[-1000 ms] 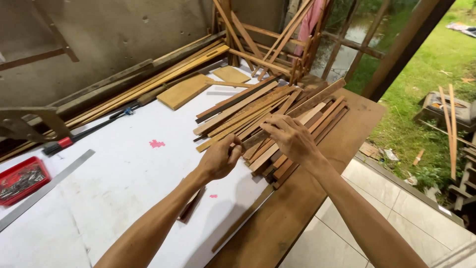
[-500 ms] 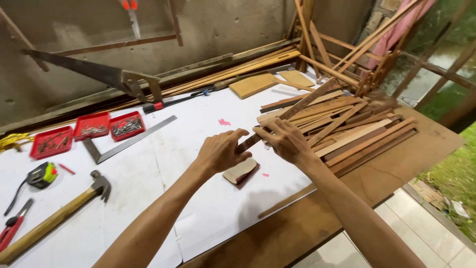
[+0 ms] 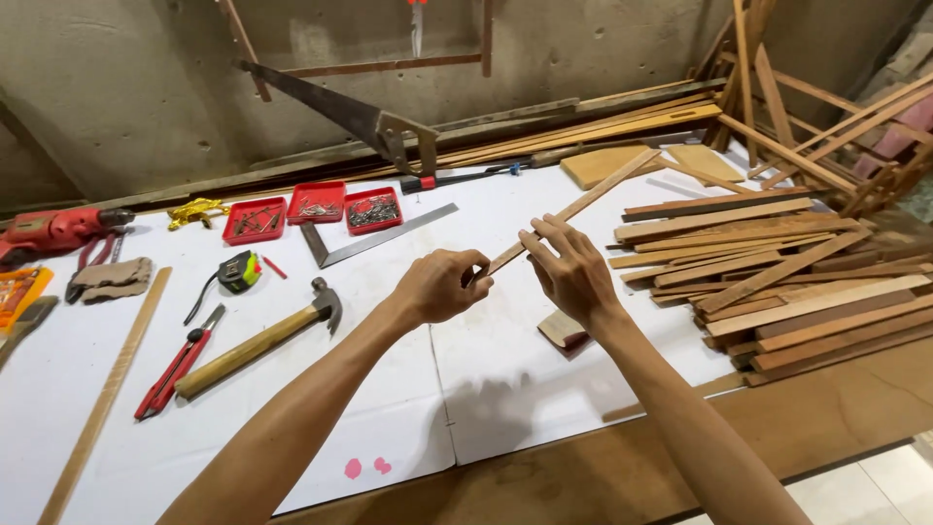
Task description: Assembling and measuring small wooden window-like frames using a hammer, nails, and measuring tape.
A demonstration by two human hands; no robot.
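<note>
Compared with half a second ago, my view has swung left, so the hammer (image 3: 260, 336), tape measure (image 3: 238, 271) and red trays (image 3: 316, 202) now sit fully in frame, and I have lifted a thin wooden strip (image 3: 583, 204) clear of the stack of slats (image 3: 777, 282). My left hand (image 3: 439, 286) pinches the strip's near end, fingers curled tight around it. My right hand (image 3: 573, 272) rests against its middle with fingers loosely spread, not clenched. The strip angles up and away to the right above the white table cover (image 3: 466, 389). A small wood block (image 3: 564, 331) lies partly hidden under my right wrist.
</note>
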